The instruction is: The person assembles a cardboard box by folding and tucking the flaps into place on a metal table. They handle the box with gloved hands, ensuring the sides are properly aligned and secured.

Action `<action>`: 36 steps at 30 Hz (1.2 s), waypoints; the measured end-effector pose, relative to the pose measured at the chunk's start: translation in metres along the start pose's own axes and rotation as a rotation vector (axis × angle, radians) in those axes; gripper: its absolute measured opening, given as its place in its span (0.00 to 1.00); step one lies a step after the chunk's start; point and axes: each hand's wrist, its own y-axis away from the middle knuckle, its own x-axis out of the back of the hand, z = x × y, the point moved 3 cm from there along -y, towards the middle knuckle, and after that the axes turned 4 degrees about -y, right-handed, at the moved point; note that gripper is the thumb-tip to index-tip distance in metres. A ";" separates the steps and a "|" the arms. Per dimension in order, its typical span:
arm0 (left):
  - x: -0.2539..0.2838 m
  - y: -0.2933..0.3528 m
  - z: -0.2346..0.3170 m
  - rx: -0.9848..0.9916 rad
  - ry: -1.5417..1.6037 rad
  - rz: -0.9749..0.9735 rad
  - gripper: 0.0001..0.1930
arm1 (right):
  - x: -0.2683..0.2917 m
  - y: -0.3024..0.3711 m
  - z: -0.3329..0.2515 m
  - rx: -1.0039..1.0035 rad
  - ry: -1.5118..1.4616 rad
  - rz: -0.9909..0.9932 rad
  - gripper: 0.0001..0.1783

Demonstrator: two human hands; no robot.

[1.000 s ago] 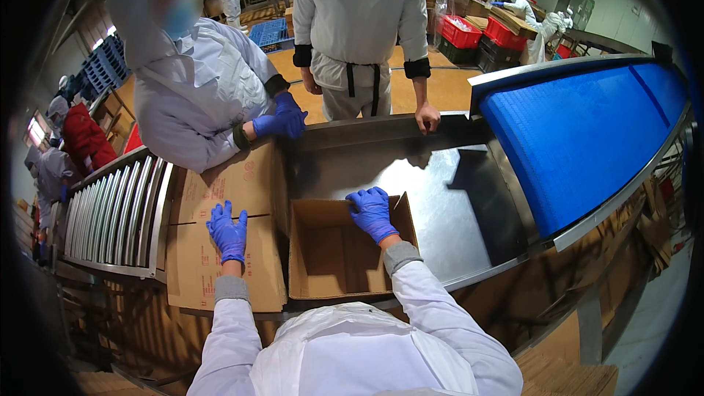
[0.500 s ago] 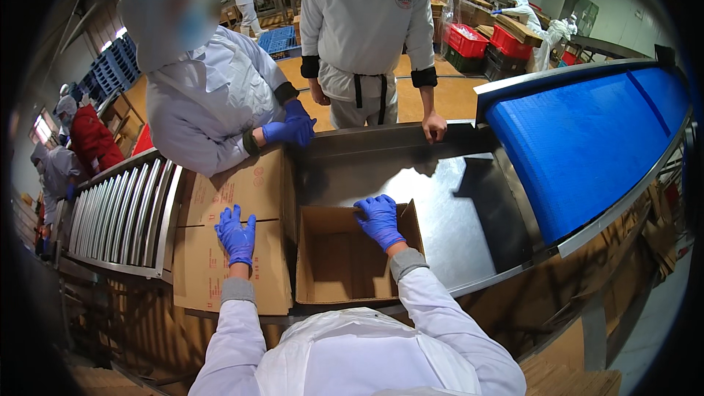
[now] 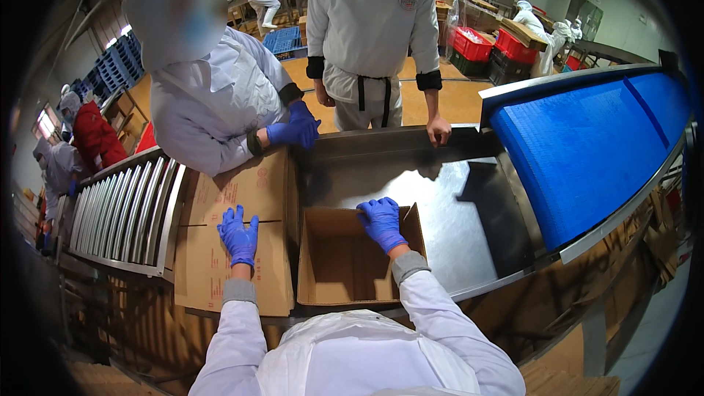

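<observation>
My left hand (image 3: 238, 237), in a blue glove, lies with spread fingers on top of a closed cardboard box (image 3: 249, 268). Directly to the right stands an open cardboard box (image 3: 345, 253), its inside bare brown board. Over that box's far rim bend the fingers of my right hand (image 3: 383, 224), also gloved in blue, gripping the edge. Both boxes sit side by side at the near side of a metal work table (image 3: 451, 227).
A roller conveyor (image 3: 121, 209) adjoins on the left, a blue belt (image 3: 587, 150) on the right. Across the table, one co-worker's gloved hands (image 3: 297, 128) rest near the closed box; another's bare hand (image 3: 438, 130) touches the far edge. Red crates (image 3: 473, 44) stand behind.
My hands and both boxes keep their places; the view has shifted slightly. A person far back on the left has changed stance.
</observation>
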 end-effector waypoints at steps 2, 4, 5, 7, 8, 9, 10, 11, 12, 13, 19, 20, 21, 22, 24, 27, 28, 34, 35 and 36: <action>0.000 -0.001 0.000 0.006 -0.002 -0.013 0.31 | 0.000 -0.001 0.000 -0.004 -0.010 -0.013 0.10; 0.001 0.000 0.002 0.003 -0.008 -0.014 0.31 | 0.000 0.000 0.000 -0.002 0.003 -0.014 0.11; 0.002 0.000 0.002 -0.003 -0.013 -0.003 0.30 | -0.002 -0.001 0.001 0.000 0.008 -0.011 0.12; 0.003 -0.001 0.003 -0.007 -0.015 -0.002 0.30 | -0.003 -0.002 0.004 0.026 0.051 0.023 0.15; 0.002 -0.002 0.003 -0.002 -0.015 -0.010 0.31 | -0.004 -0.002 0.005 0.022 0.050 0.014 0.16; 0.001 -0.002 0.002 0.003 -0.014 -0.018 0.31 | -0.005 -0.003 0.005 0.018 0.050 0.005 0.16; 0.001 -0.002 0.000 0.002 -0.014 -0.017 0.31 | -0.006 -0.003 0.005 0.025 0.047 0.017 0.17; 0.001 -0.002 0.000 0.002 -0.012 -0.019 0.31 | -0.005 -0.003 0.004 0.014 0.036 0.006 0.17; 0.000 -0.001 -0.001 0.002 -0.011 -0.021 0.31 | -0.004 -0.002 0.003 0.003 0.024 -0.006 0.16; 0.001 -0.001 -0.002 0.000 -0.012 -0.015 0.31 | -0.004 -0.003 0.001 -0.008 0.012 -0.019 0.16; -0.002 -0.002 -0.003 -0.013 -0.021 0.004 0.31 | -0.004 -0.002 0.003 -0.002 0.026 -0.021 0.14; -0.002 -0.002 -0.002 -0.013 -0.020 0.004 0.31 | -0.003 -0.003 0.002 0.012 0.030 -0.004 0.14; -0.001 -0.002 -0.001 -0.013 -0.019 0.005 0.31 | -0.001 -0.003 0.001 0.026 0.034 0.012 0.14; -0.001 -0.001 0.000 -0.011 -0.016 0.002 0.30 | -0.001 -0.003 0.001 -0.003 0.012 -0.032 0.12; -0.001 -0.002 0.000 -0.012 -0.011 0.007 0.30 | -0.002 -0.004 0.001 -0.006 0.009 -0.041 0.12; -0.001 -0.002 -0.001 -0.011 -0.022 0.000 0.31 | -0.003 -0.005 0.001 -0.008 0.018 -0.055 0.13; -0.002 -0.002 -0.001 -0.011 -0.020 -0.005 0.31 | -0.003 -0.005 0.001 -0.009 0.024 -0.060 0.13; -0.001 -0.005 0.002 0.008 -0.026 -0.036 0.32 | -0.006 -0.005 0.002 -0.058 0.059 -0.118 0.15; -0.001 -0.004 0.000 0.010 -0.027 -0.026 0.32 | -0.004 -0.009 -0.002 -0.074 0.108 -0.129 0.16; -0.001 -0.001 -0.002 0.012 -0.027 -0.025 0.32 | -0.002 -0.009 -0.008 -0.094 0.159 -0.148 0.18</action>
